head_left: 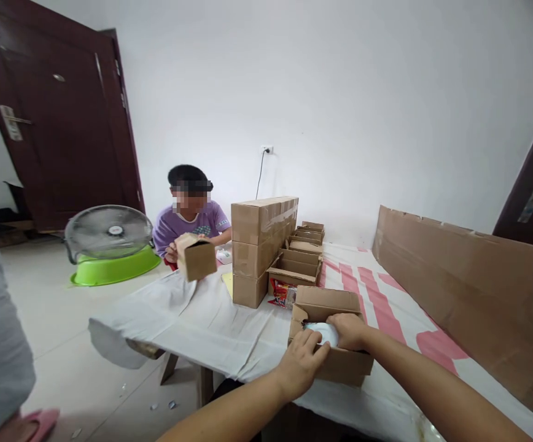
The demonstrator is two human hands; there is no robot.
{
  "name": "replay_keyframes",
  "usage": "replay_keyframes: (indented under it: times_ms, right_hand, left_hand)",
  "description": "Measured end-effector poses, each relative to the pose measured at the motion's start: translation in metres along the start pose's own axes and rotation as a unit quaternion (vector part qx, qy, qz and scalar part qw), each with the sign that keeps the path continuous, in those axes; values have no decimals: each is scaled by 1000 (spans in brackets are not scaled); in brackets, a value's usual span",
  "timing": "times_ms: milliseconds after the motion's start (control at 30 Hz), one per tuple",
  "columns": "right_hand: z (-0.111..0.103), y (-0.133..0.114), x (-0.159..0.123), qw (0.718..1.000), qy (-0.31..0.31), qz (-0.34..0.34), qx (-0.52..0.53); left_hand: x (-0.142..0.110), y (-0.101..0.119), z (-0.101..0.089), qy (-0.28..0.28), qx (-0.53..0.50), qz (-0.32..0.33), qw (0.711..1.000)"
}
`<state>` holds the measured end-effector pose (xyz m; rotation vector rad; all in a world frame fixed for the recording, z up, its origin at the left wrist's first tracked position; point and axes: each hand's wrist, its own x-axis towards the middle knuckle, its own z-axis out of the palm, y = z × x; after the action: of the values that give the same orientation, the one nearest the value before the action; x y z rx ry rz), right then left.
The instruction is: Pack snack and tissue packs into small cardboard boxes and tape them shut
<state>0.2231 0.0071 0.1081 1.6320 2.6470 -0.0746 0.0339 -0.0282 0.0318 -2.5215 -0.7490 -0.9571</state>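
Observation:
An open cardboard box (347, 366) stands at the table's near edge, its back flap raised. Inside it lies a pale blue-white rounded item (324, 332); its kind does not show clearly. My left hand (302, 363) curls over the box's near left rim, fingertips touching the item. My right hand (350, 331) reaches into the box from the right and grips the item's right side, with some fingertips hidden. Just behind this box is a red printed packet (281, 293).
Several open boxes (294, 267) run back in a row beside a stack of closed cartons (250, 258). Across the table (174, 319), a person in purple holds a box (197, 258). A cardboard sheet (469, 294) stands at right. A fan (110, 233) and another person are left.

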Motion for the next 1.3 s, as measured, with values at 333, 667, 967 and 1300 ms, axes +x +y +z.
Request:
replay_keyframes:
  times_ms: [333, 667, 967, 1300]
  right_hand:
    - [-60, 2, -27, 987, 115, 24, 107]
    - [-65, 26, -56, 920, 206, 61, 328]
    - [-63, -8, -48, 910, 296, -28, 289]
    - [-37, 9, 6, 716, 269, 79, 639]
  left_hand:
    - [-4, -7, -14, -4, -51, -35, 998]
    - [-9, -69, -50, -23, -254, -227, 940]
    - [70, -68, -50, -6, -578, -362, 731]
    - [113, -104, -43, 155, -645, -402, 631]
